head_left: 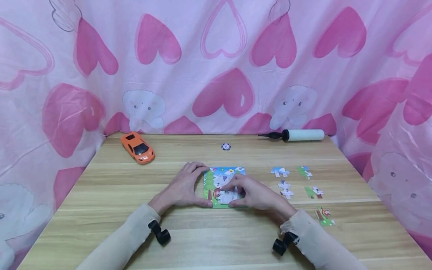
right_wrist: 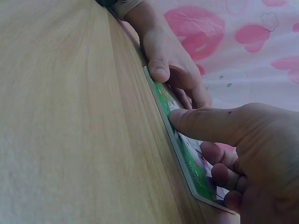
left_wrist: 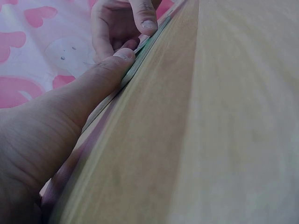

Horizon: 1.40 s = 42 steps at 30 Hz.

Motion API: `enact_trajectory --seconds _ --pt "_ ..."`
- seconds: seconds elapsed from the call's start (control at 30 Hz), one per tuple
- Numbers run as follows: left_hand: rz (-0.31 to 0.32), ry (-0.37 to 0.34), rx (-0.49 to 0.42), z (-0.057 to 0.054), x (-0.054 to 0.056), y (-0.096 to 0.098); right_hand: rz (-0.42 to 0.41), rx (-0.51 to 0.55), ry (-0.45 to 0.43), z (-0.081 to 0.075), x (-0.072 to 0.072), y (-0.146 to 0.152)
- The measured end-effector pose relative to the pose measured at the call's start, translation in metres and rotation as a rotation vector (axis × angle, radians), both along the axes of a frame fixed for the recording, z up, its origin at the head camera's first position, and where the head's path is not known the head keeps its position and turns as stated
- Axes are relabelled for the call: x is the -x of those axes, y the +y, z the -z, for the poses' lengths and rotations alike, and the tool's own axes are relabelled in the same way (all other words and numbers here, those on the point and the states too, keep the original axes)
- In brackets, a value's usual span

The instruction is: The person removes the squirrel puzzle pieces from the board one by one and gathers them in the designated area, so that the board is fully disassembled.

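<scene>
A jigsaw puzzle board with a cartoon animal picture lies flat on the wooden table between both hands. The left hand holds the board's left side, its fingers at the far corner and its thumb at the near one. Over the right part of the board, the right hand pinches a pale puzzle piece against the picture with thumb and curled fingers. In the right wrist view the thumb lies over the board's green near border. The right fingers hide part of the picture.
Loose puzzle pieces lie to the right, among them a blue-and-white one and a green one. Farther back are an orange toy car, a poker chip and a hand pump. A pink heart-patterned curtain stands behind the table.
</scene>
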<state>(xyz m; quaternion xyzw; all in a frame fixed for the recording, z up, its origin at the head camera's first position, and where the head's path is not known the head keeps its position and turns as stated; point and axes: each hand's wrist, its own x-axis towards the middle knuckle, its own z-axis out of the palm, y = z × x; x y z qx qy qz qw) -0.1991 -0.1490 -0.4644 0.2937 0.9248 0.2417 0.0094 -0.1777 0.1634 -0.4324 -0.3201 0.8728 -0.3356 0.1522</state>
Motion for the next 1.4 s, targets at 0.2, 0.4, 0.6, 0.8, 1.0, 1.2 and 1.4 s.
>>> enact_trajectory --seconds 0.2,0.4,0.6,0.8,1.0,1.2,1.4 --pt "-0.002 -0.001 0.005 0.0008 0.0006 -0.0005 -0.007 0.004 0.003 -0.0008 -0.0006 -0.0002" --pt "-0.004 0.001 0.006 0.0005 0.0006 -0.0002 -0.013 0.008 0.008 -0.0006 -0.0005 0.0002" --pt "-0.007 -0.006 0.003 -0.0005 0.0005 0.0007 -0.013 0.009 -0.005 0.0004 -0.0008 0.0006" --pt "-0.007 -0.006 0.008 -0.0002 0.0008 0.0009 -0.023 0.010 -0.017 0.0010 -0.0005 0.0000" --pt "-0.010 -0.007 0.006 -0.0007 0.0004 0.0003 -0.028 0.016 -0.028 0.0010 -0.0001 0.0002" --pt "-0.004 -0.006 0.005 -0.0007 0.0010 0.0004 -0.031 0.022 -0.019 0.0014 -0.0007 0.0001" --pt "-0.008 -0.007 0.008 -0.0003 0.0003 0.0001 -0.028 0.018 -0.014 0.0021 -0.0014 -0.0007"
